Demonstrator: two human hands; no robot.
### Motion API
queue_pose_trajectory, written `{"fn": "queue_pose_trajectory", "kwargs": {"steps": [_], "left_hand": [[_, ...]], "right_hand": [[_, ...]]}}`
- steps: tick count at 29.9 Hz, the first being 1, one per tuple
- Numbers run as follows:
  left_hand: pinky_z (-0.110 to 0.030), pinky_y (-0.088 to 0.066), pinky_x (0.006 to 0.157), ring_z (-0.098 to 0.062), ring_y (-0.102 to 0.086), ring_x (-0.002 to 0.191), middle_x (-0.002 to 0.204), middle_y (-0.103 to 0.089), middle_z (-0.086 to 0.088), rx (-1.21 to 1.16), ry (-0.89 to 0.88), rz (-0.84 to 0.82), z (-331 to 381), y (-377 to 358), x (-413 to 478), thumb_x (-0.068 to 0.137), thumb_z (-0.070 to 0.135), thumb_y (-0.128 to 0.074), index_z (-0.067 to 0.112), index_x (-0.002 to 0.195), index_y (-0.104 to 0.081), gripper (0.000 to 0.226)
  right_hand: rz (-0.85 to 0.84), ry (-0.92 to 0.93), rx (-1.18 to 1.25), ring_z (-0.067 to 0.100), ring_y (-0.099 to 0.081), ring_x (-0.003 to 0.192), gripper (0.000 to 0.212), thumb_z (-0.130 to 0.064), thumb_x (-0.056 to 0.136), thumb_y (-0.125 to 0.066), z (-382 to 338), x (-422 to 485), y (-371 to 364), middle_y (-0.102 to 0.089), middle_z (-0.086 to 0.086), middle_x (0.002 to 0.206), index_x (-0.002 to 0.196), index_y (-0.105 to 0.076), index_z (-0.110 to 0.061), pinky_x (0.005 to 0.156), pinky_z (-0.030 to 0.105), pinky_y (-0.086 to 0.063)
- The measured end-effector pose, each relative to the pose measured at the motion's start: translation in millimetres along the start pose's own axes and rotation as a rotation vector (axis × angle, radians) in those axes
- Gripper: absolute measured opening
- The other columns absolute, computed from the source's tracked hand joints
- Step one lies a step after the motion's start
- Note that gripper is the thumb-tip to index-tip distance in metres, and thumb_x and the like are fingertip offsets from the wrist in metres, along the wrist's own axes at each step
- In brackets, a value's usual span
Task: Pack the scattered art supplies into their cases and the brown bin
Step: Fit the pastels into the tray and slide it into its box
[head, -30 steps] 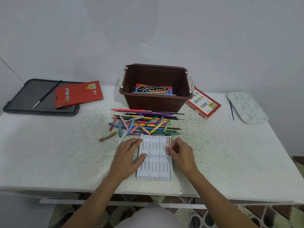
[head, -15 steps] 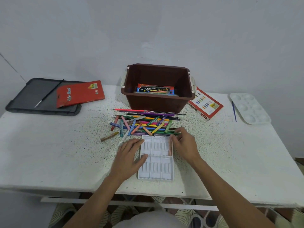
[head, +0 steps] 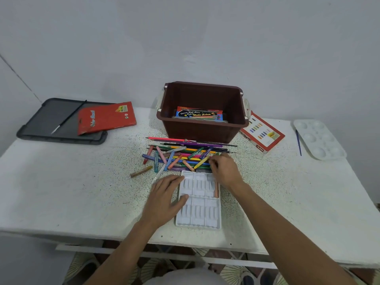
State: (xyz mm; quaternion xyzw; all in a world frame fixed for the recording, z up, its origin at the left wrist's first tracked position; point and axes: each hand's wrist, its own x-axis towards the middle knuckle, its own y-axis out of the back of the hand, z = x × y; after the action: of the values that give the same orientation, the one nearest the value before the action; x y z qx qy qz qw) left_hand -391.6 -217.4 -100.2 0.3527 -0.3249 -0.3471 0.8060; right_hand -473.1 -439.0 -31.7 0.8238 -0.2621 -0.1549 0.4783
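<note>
A white slotted pastel tray (head: 197,210) lies near the table's front edge, with one orange pastel (head: 216,188) in its right-hand slot. My left hand (head: 166,197) rests flat on the tray's left edge, fingers straight. My right hand (head: 224,169) reaches over the tray's far right corner into the pile of coloured pastels and pencils (head: 181,156), fingertips curled on a green stick; the grip is partly hidden. Behind the pile stands the brown bin (head: 202,130), which holds a blue water-colour box (head: 199,114).
A red colour-pencil case (head: 107,118) lies on a dark grey lid (head: 53,120) with a brush at the back left. A red-and-white pastel box (head: 262,133) sits right of the bin. A white palette (head: 319,138) and a blue brush (head: 298,145) are at the far right.
My right hand left the orange pastel in the tray's right slot and moved forward to the pile. My left hand stayed on the tray.
</note>
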Motion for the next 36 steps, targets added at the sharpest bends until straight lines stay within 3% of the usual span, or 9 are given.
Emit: {"fn": "queue_pose_trajectory", "kwargs": {"steps": [4, 8, 13, 18, 20, 22, 24, 33, 36], "left_hand": [[-0.032, -0.032, 0.107, -0.008, -0.039, 0.127, 0.136, -0.045, 0.012, 0.004, 0.002, -0.006, -0.5, -0.2, 1.1, 0.093, 0.058, -0.046, 0.027, 0.140, -0.047, 0.055], [-0.031, -0.031, 0.107, -0.008, -0.038, 0.127, 0.136, -0.045, 0.012, 0.008, 0.006, -0.011, -1.2, -0.3, 0.6, 0.093, 0.058, -0.046, 0.028, 0.140, -0.047, 0.056], [-0.031, -0.031, 0.108, -0.007, -0.038, 0.128, 0.137, -0.045, 0.012, 0.003, 0.008, -0.013, -1.1, 0.0, 0.7, 0.093, 0.057, -0.047, 0.027, 0.140, -0.046, 0.056], [-0.034, -0.033, 0.107, -0.008, -0.038, 0.127, 0.136, -0.045, 0.012, 0.010, 0.012, -0.015, -2.2, -0.3, 0.7, 0.093, 0.058, -0.046, 0.027, 0.140, -0.047, 0.057], [-0.035, -0.034, 0.107, -0.008, -0.039, 0.127, 0.136, -0.045, 0.011, 0.012, 0.012, -0.017, -2.4, -0.4, 1.2, 0.093, 0.058, -0.046, 0.027, 0.141, -0.046, 0.057], [-0.035, -0.034, 0.107, -0.009, -0.039, 0.127, 0.136, -0.046, 0.011, 0.015, 0.010, -0.020, -2.6, -0.7, 1.3, 0.093, 0.057, -0.046, 0.027, 0.141, -0.046, 0.057], [-0.035, -0.033, 0.107, -0.010, -0.040, 0.127, 0.136, -0.046, 0.011, 0.016, 0.010, -0.019, -2.6, -0.9, 1.2, 0.093, 0.057, -0.046, 0.027, 0.141, -0.046, 0.057], [-0.032, -0.032, 0.107, -0.007, -0.039, 0.127, 0.136, -0.045, 0.012, 0.004, 0.012, -0.011, -0.6, -0.9, 1.1, 0.093, 0.056, -0.049, 0.027, 0.140, -0.047, 0.056], [-0.032, -0.032, 0.107, -0.008, -0.038, 0.128, 0.137, -0.045, 0.012, 0.006, 0.014, -0.015, -1.5, -0.6, 0.1, 0.093, 0.056, -0.049, 0.027, 0.141, -0.046, 0.056]], "right_hand": [[0.033, -0.066, 0.004, 0.022, -0.054, 0.074, 0.013, -0.009, 0.093, -0.059, 1.9, 3.4, -5.0, -0.062, 0.015, 0.096, 0.100, -0.070, -0.006, 0.065, 0.025, -0.037], [0.096, -0.181, 0.240, 0.023, -0.062, 0.068, 0.008, -0.005, 0.092, -0.060, 0.4, -0.7, 1.4, -0.066, 0.009, 0.078, 0.097, -0.060, -0.011, 0.052, 0.025, -0.041], [0.070, -0.280, 0.523, 0.015, -0.065, 0.076, 0.042, -0.006, 0.092, -0.062, -3.5, -17.2, 13.0, -0.067, 0.004, 0.081, 0.127, -0.047, -0.022, 0.058, 0.027, -0.051], [-0.014, -0.239, 0.456, -0.001, -0.064, 0.064, 0.050, -0.005, 0.091, -0.065, -3.5, -42.8, 14.4, -0.065, -0.001, 0.082, 0.135, -0.050, -0.021, 0.052, 0.010, -0.046], [-0.038, -0.211, 0.428, 0.006, -0.066, 0.063, 0.049, -0.006, 0.091, -0.066, -3.9, -53.6, 13.1, -0.064, -0.001, 0.082, 0.134, -0.051, -0.022, 0.057, 0.016, -0.052], [-0.058, -0.175, 0.404, 0.012, -0.068, 0.064, 0.047, -0.007, 0.090, -0.067, -4.1, -61.5, 10.0, -0.065, -0.001, 0.079, 0.133, -0.052, -0.021, 0.068, 0.033, -0.059], [-0.071, -0.135, 0.356, 0.014, -0.067, 0.069, 0.047, -0.008, 0.089, -0.068, -3.4, -66.6, 6.3, -0.064, -0.003, 0.075, 0.133, -0.054, -0.019, 0.074, 0.040, -0.058], [-0.060, -0.114, 0.230, 0.017, -0.064, 0.072, 0.046, -0.015, 0.090, -0.068, 7.2, -63.1, 0.2, -0.066, 0.002, 0.076, 0.134, -0.055, -0.017, 0.070, 0.037, -0.054], [-0.092, -0.118, 0.216, 0.012, -0.061, 0.068, 0.051, -0.019, 0.090, -0.068, 10.3, -61.2, -1.9, -0.063, -0.004, 0.072, 0.138, -0.052, -0.019, 0.066, 0.031, -0.050]]}}
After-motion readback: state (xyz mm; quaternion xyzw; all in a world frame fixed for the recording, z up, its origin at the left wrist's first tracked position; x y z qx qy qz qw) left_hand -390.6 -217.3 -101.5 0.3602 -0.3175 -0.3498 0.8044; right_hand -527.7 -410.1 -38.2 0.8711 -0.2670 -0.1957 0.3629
